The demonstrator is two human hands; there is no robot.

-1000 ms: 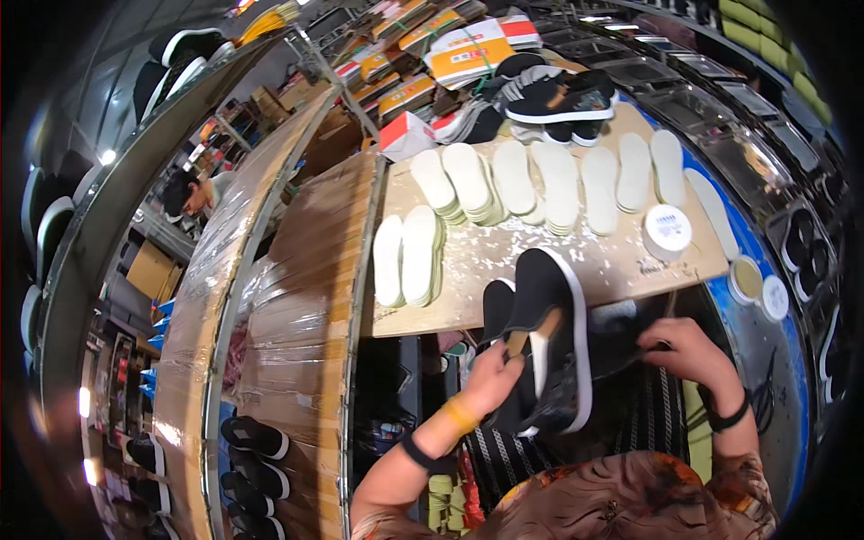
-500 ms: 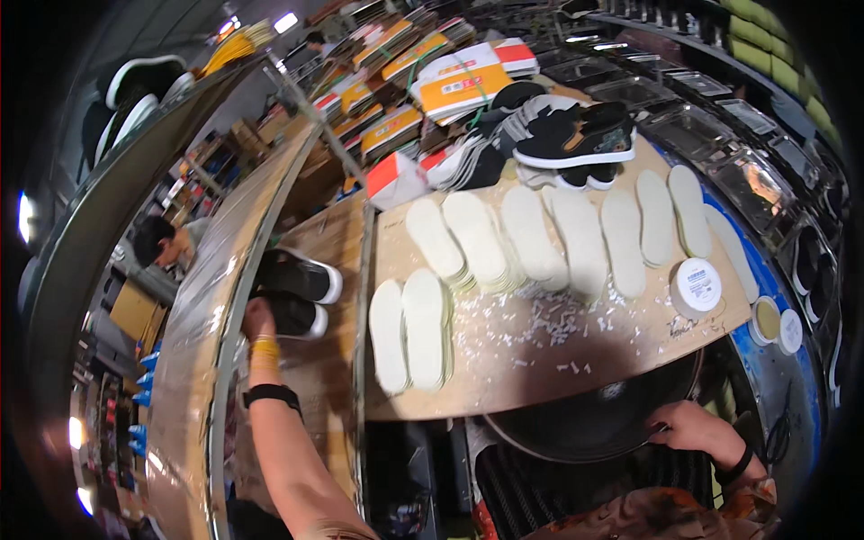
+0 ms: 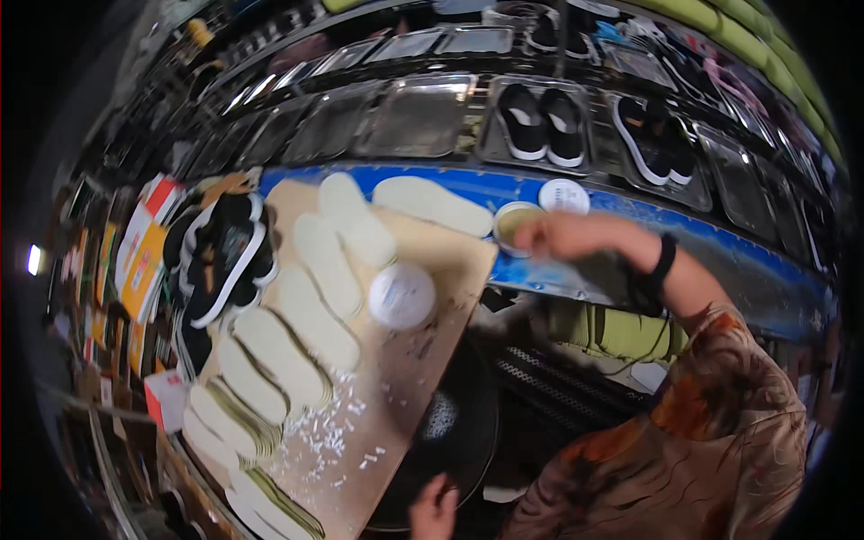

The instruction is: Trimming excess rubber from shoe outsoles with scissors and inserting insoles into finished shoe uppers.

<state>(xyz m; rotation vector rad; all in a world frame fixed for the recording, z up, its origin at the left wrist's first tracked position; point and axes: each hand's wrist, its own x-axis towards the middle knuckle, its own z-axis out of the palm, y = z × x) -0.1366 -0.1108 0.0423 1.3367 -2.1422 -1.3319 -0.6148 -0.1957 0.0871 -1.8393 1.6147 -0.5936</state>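
My right hand (image 3: pixel 562 236) reaches across to an open round tub (image 3: pixel 506 216) with yellowish contents, its curled fingers over the tub's near rim. The fingertips are partly hidden, and I cannot make out anything in them. Beside the tub lies a white lid (image 3: pixel 565 196). My left hand (image 3: pixel 435 513) is low in the view near a black basin (image 3: pixel 468 450), fingers loosely apart and holding nothing visible. Stacks of cream insoles (image 3: pixel 270 351) line the wooden board (image 3: pixel 396 405), and a single insole (image 3: pixel 432 205) lies near the tub. A white round tub (image 3: pixel 401 295) stands on the board.
White scraps (image 3: pixel 328 432) litter the board. Black sneakers (image 3: pixel 225 256) are piled at its left end. A blue ledge (image 3: pixel 621 247) runs behind, below racks of metal trays, one carrying black slip-on shoes (image 3: pixel 542 126). Green padded rolls (image 3: pixel 616 331) are under the ledge.
My view has swung to the right. My left hand has left the black shoes on the side shelf. My right hand has left the basin rim and moved to the open tub.
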